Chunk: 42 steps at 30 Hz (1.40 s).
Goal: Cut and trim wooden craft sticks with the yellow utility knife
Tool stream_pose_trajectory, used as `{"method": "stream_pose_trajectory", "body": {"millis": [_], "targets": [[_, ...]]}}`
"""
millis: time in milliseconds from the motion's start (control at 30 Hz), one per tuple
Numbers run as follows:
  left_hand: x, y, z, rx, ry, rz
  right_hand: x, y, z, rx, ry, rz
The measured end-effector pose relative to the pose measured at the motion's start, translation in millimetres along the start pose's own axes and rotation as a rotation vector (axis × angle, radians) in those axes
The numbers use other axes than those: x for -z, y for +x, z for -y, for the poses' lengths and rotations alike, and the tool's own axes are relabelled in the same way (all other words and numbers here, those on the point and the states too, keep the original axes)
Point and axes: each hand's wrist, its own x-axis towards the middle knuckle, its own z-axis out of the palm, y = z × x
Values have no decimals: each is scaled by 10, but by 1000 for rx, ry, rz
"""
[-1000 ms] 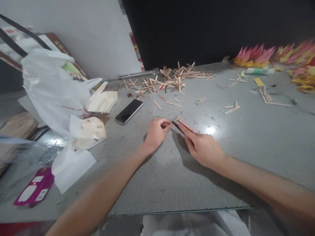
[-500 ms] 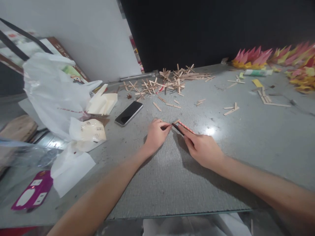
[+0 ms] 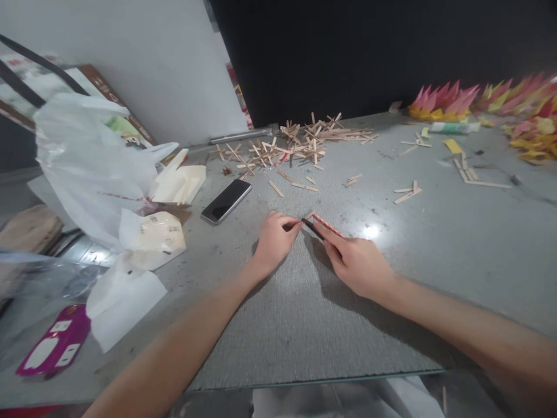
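My left hand (image 3: 277,239) rests on the grey tabletop (image 3: 261,331) with thumb and forefinger pinched together. Whatever lies in that pinch is too small to make out. Its fingertips meet the tip of a thin black tool (image 3: 312,228). My right hand (image 3: 359,264) is closed on this tool, the forefinger stretched along it. Beyond that finger runs a narrow red-and-white strip (image 3: 327,224), partly covered by the hand. Between strip and tool tip shows the end of a small wooden stick (image 3: 310,215).
A heap of wooden sticks (image 3: 304,145) lies at the back, with loose sticks (image 3: 407,193) at right. A phone (image 3: 226,201), a white plastic bag (image 3: 96,157) and a purple object (image 3: 54,341) are on the left. Pink-yellow paper petals (image 3: 444,101) stand back right.
The whole view has shifted slightly, so everything appears a little further left. Both hands keep almost the same pose around the black tool.
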Motion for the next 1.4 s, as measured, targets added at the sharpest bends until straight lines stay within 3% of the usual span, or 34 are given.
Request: {"method": "stream_pose_trajectory", "body": {"millis": [300,1400], "targets": [[-18,1,37,36,-31,7,16,31,16,-27,3,13],[-86,3,49,-126,201,21,49,119,85,16,-174,203]]}}
